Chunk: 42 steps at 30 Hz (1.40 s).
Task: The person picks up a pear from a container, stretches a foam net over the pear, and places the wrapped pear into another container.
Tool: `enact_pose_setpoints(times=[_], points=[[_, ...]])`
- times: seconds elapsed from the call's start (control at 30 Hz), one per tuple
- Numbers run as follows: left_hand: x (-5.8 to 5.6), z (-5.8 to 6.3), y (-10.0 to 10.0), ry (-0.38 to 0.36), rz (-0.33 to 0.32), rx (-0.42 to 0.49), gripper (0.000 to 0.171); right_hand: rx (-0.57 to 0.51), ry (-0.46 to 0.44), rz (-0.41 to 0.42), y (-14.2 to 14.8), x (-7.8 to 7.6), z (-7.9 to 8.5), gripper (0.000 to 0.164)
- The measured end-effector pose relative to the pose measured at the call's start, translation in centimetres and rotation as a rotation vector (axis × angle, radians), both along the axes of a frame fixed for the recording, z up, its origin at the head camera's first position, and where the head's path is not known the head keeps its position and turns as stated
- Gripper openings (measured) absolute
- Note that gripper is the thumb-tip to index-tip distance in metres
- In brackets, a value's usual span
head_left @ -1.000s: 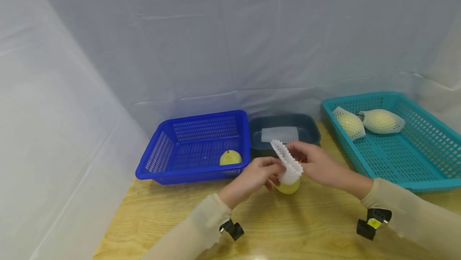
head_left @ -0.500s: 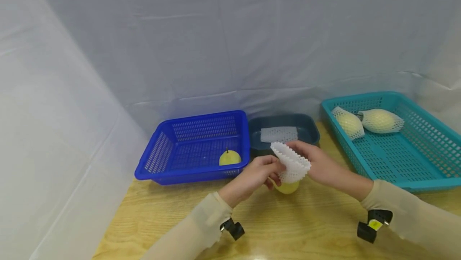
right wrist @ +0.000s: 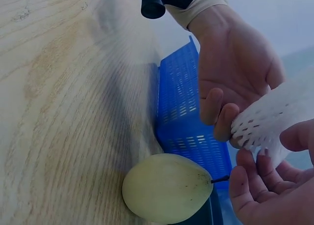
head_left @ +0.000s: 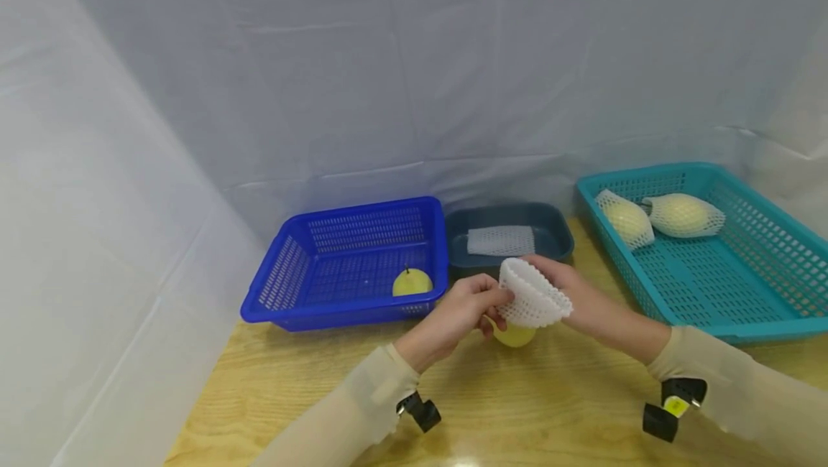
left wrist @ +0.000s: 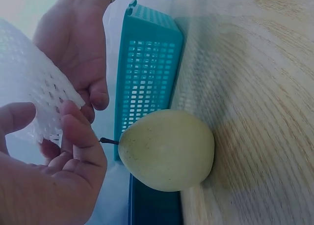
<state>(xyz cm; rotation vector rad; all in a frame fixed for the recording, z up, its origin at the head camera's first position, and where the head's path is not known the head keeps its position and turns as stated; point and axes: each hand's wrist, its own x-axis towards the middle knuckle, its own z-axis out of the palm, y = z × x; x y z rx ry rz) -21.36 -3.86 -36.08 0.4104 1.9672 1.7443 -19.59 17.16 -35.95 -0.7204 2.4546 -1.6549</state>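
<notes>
A white foam net sleeve (head_left: 535,297) is held between both hands, its upper end spread wide. My left hand (head_left: 461,315) pinches its left side between thumb and fingers, while my right hand (head_left: 578,300) grips it from the right and behind. Below the hands a yellow-green pear (left wrist: 169,149) stands upright on the wooden table, stem up. In the right wrist view the sleeve's lower end is just above the pear's stem (right wrist: 221,179), and the pear is bare. The right hand's fingers are partly hidden by the sleeve in the head view.
At left stands a blue basket (head_left: 343,305) with one bare pear (head_left: 412,282). A dark tray (head_left: 558,231) behind the hands holds flat foam netting (head_left: 500,241). The teal basket (head_left: 695,287) at right contains two net-wrapped pears (head_left: 686,215). White sheeting (head_left: 414,79) rises behind.
The sleeve's upper opening has widened and its right edge has shifted right and down. The hands have stayed in nearly the same place above the pear.
</notes>
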Motion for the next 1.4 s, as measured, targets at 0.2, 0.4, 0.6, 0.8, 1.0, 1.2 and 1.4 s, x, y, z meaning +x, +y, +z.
enact_pose_setpoints(times=[0.2, 0.4, 0.6, 0.8, 1.0, 1.2, 1.4], points=[[0.0, -0.3, -0.1, 0.0, -0.005, 0.03, 0.014, -0.074, -0.114, -0.024, -0.2, -0.2, 0.0, 0.043], [-0.2, -0.7, -0.1, 0.02, 0.018, 0.094, 0.023, -0.112, -0.158, -0.106, -0.2, 0.0, 0.2, 0.04], [-0.2, -0.9, -0.1, 0.044, 0.045, 0.115, 0.019, -0.121, -0.167, -0.168, 0.1, 0.0, 0.1, 0.04], [-0.3, -1.1, -0.1, 0.064, 0.117, 0.106, 0.018, -0.139, -0.193, -0.203, 0.3, 0.0, 0.0, 0.039], [-0.5, -1.1, -0.1, 0.06, 0.199, 0.124, 0.026, -0.172, -0.212, -0.236, 0.6, -0.1, -0.2, 0.038], [-0.5, -1.1, -0.1, -0.012, 0.194, 0.191, 0.031, -0.194, -0.223, -0.281, 0.9, -0.3, -0.4, 0.034], [-0.5, -1.3, -0.2, -0.066, 0.207, 0.219, 0.026, -0.207, -0.233, -0.313, 0.9, -0.5, -0.9, 0.032]])
